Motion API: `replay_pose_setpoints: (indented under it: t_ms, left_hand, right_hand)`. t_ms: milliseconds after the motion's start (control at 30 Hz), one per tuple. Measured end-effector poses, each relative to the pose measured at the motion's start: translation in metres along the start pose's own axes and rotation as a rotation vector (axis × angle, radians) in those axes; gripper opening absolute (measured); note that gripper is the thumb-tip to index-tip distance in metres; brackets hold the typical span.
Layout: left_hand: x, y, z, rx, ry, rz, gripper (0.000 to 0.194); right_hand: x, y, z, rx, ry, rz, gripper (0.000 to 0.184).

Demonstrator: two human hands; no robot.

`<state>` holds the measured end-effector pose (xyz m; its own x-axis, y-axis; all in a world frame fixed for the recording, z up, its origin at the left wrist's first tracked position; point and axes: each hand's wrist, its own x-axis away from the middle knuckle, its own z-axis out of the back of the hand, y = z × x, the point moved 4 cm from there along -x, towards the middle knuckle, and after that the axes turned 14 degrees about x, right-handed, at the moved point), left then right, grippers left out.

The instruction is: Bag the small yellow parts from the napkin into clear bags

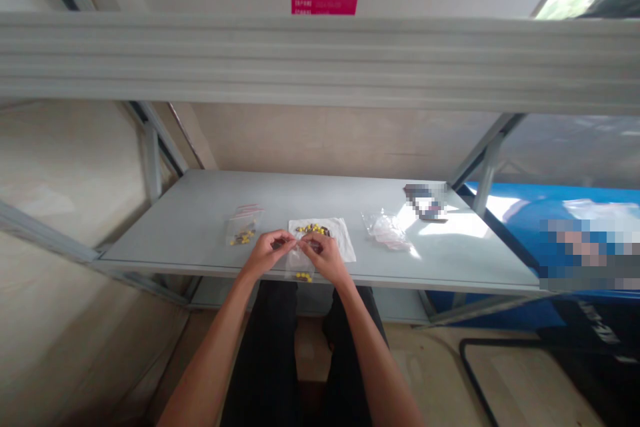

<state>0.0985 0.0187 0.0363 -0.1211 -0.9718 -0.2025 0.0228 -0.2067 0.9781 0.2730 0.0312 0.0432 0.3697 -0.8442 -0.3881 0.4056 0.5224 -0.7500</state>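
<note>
My left hand (273, 250) and my right hand (321, 253) meet over the front edge of the shelf, fingertips pinched on the top of a small clear zip bag (299, 265). Several yellow and dark pieces (303, 277) lie at the bottom of this bag, which hangs below my fingers. Just behind my hands, more yellow and dark small pieces (315, 229) are heaped on a white cloth or sheet (344, 240). To the left lie filled zip bags (245, 227) with red-lined tops, holding similar pieces. What the pieces are is too small to tell.
A pile of clear plastic bags (389, 230) lies right of the white sheet. Farther back right is a blurred-out object (425, 202). The grey shelf (170, 227) has metal posts, and a thick beam (320, 60) crosses above. A blue surface (505, 213) stands at right.
</note>
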Motion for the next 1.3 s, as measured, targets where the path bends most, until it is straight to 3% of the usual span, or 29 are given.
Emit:
replay_pose_setpoints:
  t_ms: [333, 633, 967, 1133, 1300]
  left_hand:
    - [-0.001, 0.003, -0.006, -0.030, -0.017, 0.000, 0.034]
    - [0.001, 0.005, 0.001, 0.074, 0.107, 0.024, 0.033]
    - [0.000, 0.000, -0.001, 0.015, 0.002, 0.005, 0.029]
    - [0.001, 0.002, 0.000, -0.022, 0.017, 0.002, 0.027]
    - [0.002, -0.002, 0.003, -0.002, 0.062, 0.012, 0.028]
  right_hand:
    - [0.000, 0.001, -0.001, 0.061, 0.004, 0.023, 0.025]
    - [0.002, 0.012, 0.001, 0.022, 0.105, -0.105, 0.035]
    - [0.002, 0.003, 0.003, 0.033, 0.046, -0.039, 0.033]
    - [0.002, 0.000, 0.003, 0.034, 0.007, -0.002, 0.032]
    - [0.003, 0.002, 0.002, 0.050, 0.058, -0.052, 0.032]
